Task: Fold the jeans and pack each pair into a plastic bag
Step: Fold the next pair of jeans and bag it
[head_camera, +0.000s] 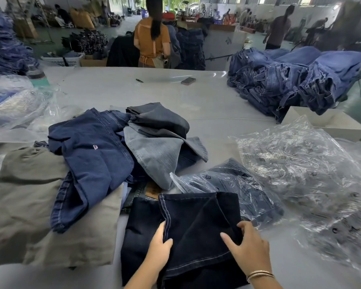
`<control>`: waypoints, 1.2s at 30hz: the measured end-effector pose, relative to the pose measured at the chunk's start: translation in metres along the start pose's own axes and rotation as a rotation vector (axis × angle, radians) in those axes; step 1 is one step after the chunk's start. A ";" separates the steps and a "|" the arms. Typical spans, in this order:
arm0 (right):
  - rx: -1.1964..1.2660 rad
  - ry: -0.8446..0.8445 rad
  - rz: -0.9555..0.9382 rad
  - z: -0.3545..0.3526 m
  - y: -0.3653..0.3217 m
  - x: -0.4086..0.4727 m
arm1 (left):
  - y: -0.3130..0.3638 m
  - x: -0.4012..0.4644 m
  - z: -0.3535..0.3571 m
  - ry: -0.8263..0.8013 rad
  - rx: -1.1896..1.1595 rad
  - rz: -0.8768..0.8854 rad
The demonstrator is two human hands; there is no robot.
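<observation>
A very dark navy pair of jeans [194,230] lies at the table's near edge, its leg ends folded back over the body. My left hand [157,249] grips the left edge of that folded layer, thumb on top and fingers tucked under. My right hand [248,247] holds the right edge, fingers curled into the cloth. Just beyond, a clear plastic bag [233,184] holds another dark pair. A loose stack of empty plastic bags [304,170] spreads to the right.
Loose jeans [96,155], dark blue, grey and black, are heaped at centre-left over khaki trousers [29,205]. Bagged pairs [13,105] sit far left. A tall jeans pile [296,80], a white box [325,122], a phone [188,80] and a pen [139,80] lie farther back. A person [152,36] stands beyond the table.
</observation>
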State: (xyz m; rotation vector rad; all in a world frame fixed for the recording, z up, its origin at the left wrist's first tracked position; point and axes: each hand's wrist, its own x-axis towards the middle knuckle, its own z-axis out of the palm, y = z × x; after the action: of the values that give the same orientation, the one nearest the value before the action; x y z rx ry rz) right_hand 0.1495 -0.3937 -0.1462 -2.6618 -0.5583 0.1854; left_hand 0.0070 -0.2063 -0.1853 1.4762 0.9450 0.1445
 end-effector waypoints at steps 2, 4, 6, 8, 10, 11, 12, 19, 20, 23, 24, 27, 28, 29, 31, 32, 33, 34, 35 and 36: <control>-0.114 0.004 -0.025 -0.006 -0.008 0.002 | 0.008 0.000 -0.008 0.073 -0.090 0.077; -0.139 0.064 -0.095 -0.012 -0.021 0.006 | 0.009 0.004 -0.024 0.214 -0.151 0.132; -0.139 0.079 -0.190 -0.010 -0.036 0.008 | 0.001 0.010 -0.040 0.347 -0.044 0.112; -0.184 -0.005 -0.237 -0.002 -0.049 0.008 | -0.012 0.014 -0.052 0.411 0.328 0.000; -0.143 -0.016 -0.210 0.008 -0.053 0.008 | -0.020 0.013 -0.053 0.436 0.624 -0.019; -0.026 0.052 -0.179 0.013 -0.050 0.008 | -0.021 0.013 -0.050 0.445 0.656 -0.013; 0.138 0.125 -0.126 0.018 -0.043 0.008 | -0.020 0.013 -0.048 0.454 0.642 -0.033; 0.731 -0.269 0.295 0.029 -0.001 0.003 | -0.009 0.029 -0.063 0.376 0.417 -0.200; 0.716 -0.298 0.261 0.028 0.002 0.005 | -0.007 0.030 -0.064 0.337 0.427 -0.213; 0.712 -0.357 0.208 0.021 0.009 0.013 | -0.010 0.024 -0.066 0.162 0.624 -0.233; 0.698 -0.306 0.251 0.021 0.013 0.016 | -0.014 0.020 -0.067 0.114 0.698 -0.223; 0.706 0.045 0.586 0.023 0.035 0.022 | -0.026 0.011 -0.065 0.020 0.743 -0.214; 0.802 0.063 0.722 0.023 0.036 0.023 | -0.028 0.010 -0.064 0.002 0.733 -0.213; 0.924 0.002 0.826 0.022 0.031 0.025 | -0.029 0.011 -0.063 -0.007 0.715 -0.211; 1.120 -0.168 0.890 0.019 0.020 0.034 | -0.030 0.014 -0.063 -0.020 0.673 -0.217; 1.192 -0.243 0.891 0.018 0.013 0.042 | -0.029 0.015 -0.064 -0.023 0.657 -0.219; 1.254 -0.293 0.881 0.016 0.007 0.050 | -0.029 0.016 -0.065 -0.029 0.646 -0.221; 1.279 -0.315 0.867 0.016 0.002 0.059 | -0.029 0.016 -0.065 -0.038 0.634 -0.223; 1.289 -0.309 0.850 0.015 -0.004 0.067 | -0.030 0.016 -0.065 -0.049 0.627 -0.221; 1.290 -0.295 0.827 0.014 -0.008 0.074 | -0.031 0.016 -0.064 -0.054 0.632 -0.216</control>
State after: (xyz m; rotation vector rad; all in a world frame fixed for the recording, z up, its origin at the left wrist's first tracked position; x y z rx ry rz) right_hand 0.2110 -0.3511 -0.1591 -1.4194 0.5112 0.8353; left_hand -0.0356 -0.1516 -0.2078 1.9210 1.1589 -0.3842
